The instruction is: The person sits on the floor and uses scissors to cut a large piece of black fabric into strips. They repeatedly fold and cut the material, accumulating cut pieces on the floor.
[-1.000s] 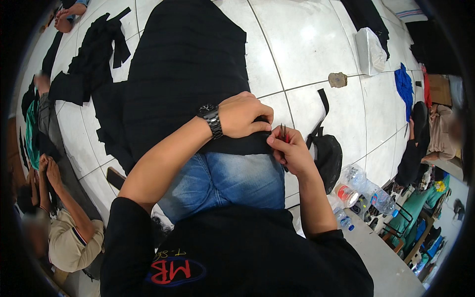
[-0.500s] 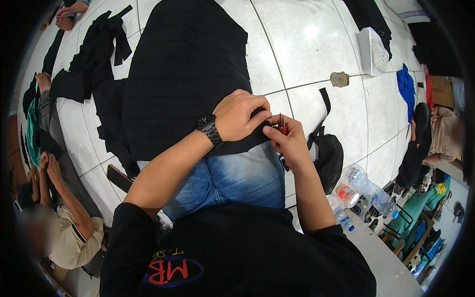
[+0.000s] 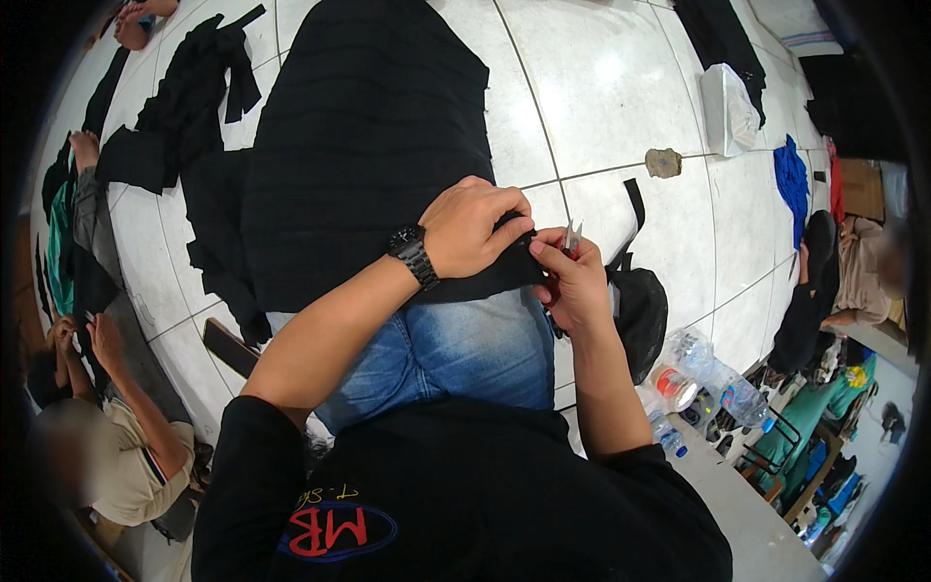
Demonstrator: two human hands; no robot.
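Glossy white floor tiles (image 3: 621, 87) with dark joints fill the upper middle of the head view. Wide black ribbed cloth (image 3: 369, 126) stretches from the top of the frame to the centre, its near edge across faded blue denim trousers (image 3: 446, 354). Just right of centre, the left hand (image 3: 472, 231), below a black metal wristwatch (image 3: 415, 258), grips the cloth's right-hand edge between thumb and curled fingers. Beside it, the right hand (image 3: 576, 283) is closed around small metal-bladed snips (image 3: 572, 236), blades upward, its thumb tip at the same edge; whether it pinches the cloth, I cannot tell. Right of this hand lies a black fabric pouch (image 3: 642, 320); clear plastic bottles (image 3: 742, 398) lie further toward the lower right. At lower left sits a person in a beige shirt (image 3: 145, 466).
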